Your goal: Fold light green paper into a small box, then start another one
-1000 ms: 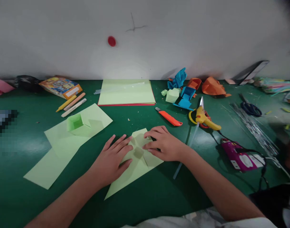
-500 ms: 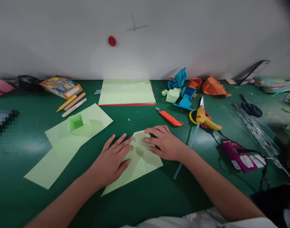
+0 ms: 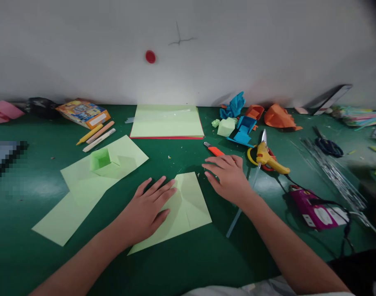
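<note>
Head view: left hand, fingers spread, best rests flat on the pale-green creased paper sheet against slipping; right hand, fingers parted, near the orange-handled utility knife.

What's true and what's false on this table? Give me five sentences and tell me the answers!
1. The left hand lies on a pale green sheet. True.
2. The right hand is gripping the yellow glue gun. False: the glue gun lies over the scissors, and the right hand is by the orange cutter, partly hiding it.
3. Three markers lie near the colourful box. True.
4. The little open green box is in the left hand. False: it sits on the pale green paper on the left.
5. There is a round blue spot on the wall. False: the spot is red.
</note>
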Action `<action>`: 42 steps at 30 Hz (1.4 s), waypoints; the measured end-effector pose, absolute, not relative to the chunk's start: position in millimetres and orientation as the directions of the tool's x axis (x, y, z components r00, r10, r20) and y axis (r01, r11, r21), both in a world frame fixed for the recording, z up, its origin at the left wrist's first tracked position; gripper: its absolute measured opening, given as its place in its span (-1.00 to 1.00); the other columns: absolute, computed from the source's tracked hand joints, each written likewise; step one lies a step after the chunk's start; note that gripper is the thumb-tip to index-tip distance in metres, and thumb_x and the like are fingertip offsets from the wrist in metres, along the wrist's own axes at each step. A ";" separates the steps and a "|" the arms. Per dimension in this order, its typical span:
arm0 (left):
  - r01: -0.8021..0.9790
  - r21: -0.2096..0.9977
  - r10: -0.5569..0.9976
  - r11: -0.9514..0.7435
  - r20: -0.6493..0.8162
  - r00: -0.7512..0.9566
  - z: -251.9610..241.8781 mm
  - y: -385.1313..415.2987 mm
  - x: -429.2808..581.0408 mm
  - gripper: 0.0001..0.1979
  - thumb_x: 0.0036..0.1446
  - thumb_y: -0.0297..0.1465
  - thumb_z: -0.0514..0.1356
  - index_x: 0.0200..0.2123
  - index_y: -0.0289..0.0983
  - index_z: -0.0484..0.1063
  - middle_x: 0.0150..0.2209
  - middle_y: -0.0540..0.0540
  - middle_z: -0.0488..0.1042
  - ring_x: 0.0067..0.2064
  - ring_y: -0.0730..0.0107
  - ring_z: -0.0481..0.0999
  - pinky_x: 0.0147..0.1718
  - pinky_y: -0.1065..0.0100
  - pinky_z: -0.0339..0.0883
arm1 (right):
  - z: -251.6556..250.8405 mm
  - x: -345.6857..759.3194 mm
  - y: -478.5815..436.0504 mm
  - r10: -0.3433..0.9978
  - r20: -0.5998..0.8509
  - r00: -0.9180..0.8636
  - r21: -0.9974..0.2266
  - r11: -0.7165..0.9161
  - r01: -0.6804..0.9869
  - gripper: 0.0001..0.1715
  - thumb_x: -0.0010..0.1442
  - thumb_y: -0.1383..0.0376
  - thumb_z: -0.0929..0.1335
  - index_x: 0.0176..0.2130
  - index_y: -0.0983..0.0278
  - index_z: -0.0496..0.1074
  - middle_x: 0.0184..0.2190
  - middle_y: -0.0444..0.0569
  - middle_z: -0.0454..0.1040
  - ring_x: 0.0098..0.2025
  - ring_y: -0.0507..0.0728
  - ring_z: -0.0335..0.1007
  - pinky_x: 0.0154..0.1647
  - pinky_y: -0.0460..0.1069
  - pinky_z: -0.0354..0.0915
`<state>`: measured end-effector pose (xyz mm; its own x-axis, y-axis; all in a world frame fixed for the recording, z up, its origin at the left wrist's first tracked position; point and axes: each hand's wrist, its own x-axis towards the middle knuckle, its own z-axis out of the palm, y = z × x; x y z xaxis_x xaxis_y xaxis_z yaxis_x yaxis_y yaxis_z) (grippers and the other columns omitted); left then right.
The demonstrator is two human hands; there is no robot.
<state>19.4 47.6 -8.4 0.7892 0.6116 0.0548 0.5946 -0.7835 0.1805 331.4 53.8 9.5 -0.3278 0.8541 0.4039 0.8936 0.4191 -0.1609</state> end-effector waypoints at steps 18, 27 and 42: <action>0.581 0.222 0.601 -0.783 0.031 0.798 -3.7 49.7 14.8 -0.51 0.44 -0.30 0.02 0.39 -0.09 0.22 0.46 -0.01 0.16 0.49 0.10 0.07 0.44 -0.05 -0.13 | -0.4 328.3 52.8 0.940 0.194 -0.280 -0.163 0.312 0.936 -0.57 0.39 0.21 0.30 0.19 0.11 0.49 0.18 0.09 0.43 0.11 0.38 0.28 0.10 0.32 0.22; 0.577 0.224 0.600 -0.786 0.051 0.798 -5.5 50.3 15.1 -0.50 0.43 -0.31 0.04 0.39 -0.07 0.21 0.46 0.00 0.16 0.49 0.12 0.07 0.44 -0.01 -0.12 | -1.8 329.2 53.7 0.926 0.216 -0.311 -0.238 0.359 0.903 -0.79 0.35 0.27 0.37 -0.06 0.09 0.59 0.06 0.02 0.49 0.05 0.32 0.32 0.05 0.25 0.19; 0.583 0.226 0.607 -0.780 0.048 0.794 -7.0 51.7 14.9 -0.51 0.44 -0.29 0.03 0.39 -0.07 0.23 0.46 -0.01 0.17 0.49 0.11 0.06 0.44 -0.03 -0.14 | -13.7 310.4 66.6 0.906 0.389 -0.165 -0.248 0.275 0.929 -0.76 0.32 0.32 0.35 -0.38 0.18 0.55 -0.31 -0.04 0.58 -0.20 0.21 0.41 -0.04 0.15 0.18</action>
